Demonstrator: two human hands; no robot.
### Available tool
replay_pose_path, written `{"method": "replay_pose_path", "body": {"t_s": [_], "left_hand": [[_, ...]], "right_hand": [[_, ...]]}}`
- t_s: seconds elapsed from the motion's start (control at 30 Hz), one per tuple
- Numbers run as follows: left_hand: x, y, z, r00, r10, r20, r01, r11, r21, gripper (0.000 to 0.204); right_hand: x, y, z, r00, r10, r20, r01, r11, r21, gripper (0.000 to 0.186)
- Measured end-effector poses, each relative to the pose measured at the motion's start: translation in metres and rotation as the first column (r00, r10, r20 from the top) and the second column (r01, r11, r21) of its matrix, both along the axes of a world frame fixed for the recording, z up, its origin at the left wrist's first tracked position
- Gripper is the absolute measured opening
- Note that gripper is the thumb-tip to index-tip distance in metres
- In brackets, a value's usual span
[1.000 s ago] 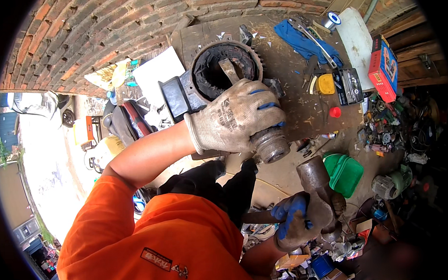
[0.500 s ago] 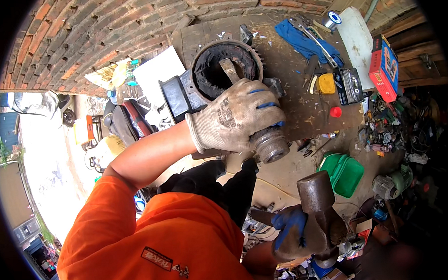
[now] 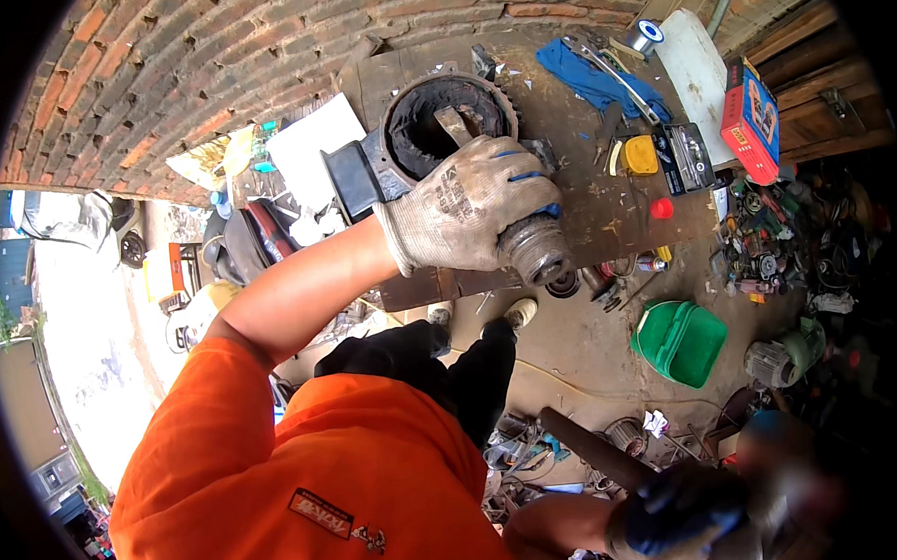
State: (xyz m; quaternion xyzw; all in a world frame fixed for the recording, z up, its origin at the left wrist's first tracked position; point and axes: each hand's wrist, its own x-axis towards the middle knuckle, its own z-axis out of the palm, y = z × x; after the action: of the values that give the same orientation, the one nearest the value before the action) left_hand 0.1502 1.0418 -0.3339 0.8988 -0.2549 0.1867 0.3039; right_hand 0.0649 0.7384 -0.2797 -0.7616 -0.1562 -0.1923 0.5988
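Observation:
My gloved left hand (image 3: pixel 470 204) grips a metal chisel-like tool (image 3: pixel 535 251), its thick ridged cylindrical end protruding below my fingers and its flat bar (image 3: pixel 454 125) reaching into a round motor housing (image 3: pixel 411 106) with a dark, ragged interior. The housing lies on a wooden workbench (image 3: pixel 601 223), with a black box section (image 3: pixel 349 179) on its left side. Low at the right, my gloved right hand (image 3: pixel 679 510) is closed on the long dark handle (image 3: pixel 591 439) of a heavy hammer; the head is dark and hard to make out.
Brick wall behind the bench. On it are white paper (image 3: pixel 313 146), a blue cloth (image 3: pixel 585 79) with a wrench, a socket set (image 3: pixel 685 160), a red box (image 3: pixel 750 122) and a solder spool (image 3: pixel 646 36). A green bucket (image 3: pixel 677 345), an electric motor (image 3: pixel 782 355) and scattered parts cover the floor.
My right hand and the hammer have swung down and to the right. My left hand stays on the tool at the housing, sitting slightly higher in the picture as the view shifts.

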Motion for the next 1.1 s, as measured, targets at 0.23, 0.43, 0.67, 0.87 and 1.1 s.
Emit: {"method": "replay_pose_path", "body": {"t_s": [0.23,0.43,0.67,0.87,1.1], "left_hand": [[0.001,0.001,-0.001,1.000,-0.016,0.000,0.016,1.000,0.015,0.051],[0.001,-0.001,-0.007,0.999,0.022,0.050,-0.024,0.999,0.040,0.055],[0.004,-0.004,-0.008,0.998,0.012,0.060,-0.011,1.000,-0.012,0.051],[0.003,-0.003,-0.008,0.999,0.050,0.001,-0.050,0.998,-0.041,0.050],[-0.002,-0.005,-0.009,0.995,0.069,0.075,-0.068,0.998,-0.009,0.050]], "right_hand": [[0.004,0.060,-0.027,0.994,-0.102,0.038,0.106,0.833,-0.543,0.032],[-0.009,0.031,-0.013,0.981,-0.170,-0.089,0.147,0.966,-0.214,0.036],[-0.037,-0.005,0.016,0.998,-0.040,-0.039,0.046,0.988,0.149,0.038],[-0.014,0.072,-0.030,0.984,-0.048,0.170,0.129,0.854,-0.503,0.020],[-0.024,0.059,-0.065,0.840,-0.125,-0.529,0.098,0.992,-0.078,0.023]]}}
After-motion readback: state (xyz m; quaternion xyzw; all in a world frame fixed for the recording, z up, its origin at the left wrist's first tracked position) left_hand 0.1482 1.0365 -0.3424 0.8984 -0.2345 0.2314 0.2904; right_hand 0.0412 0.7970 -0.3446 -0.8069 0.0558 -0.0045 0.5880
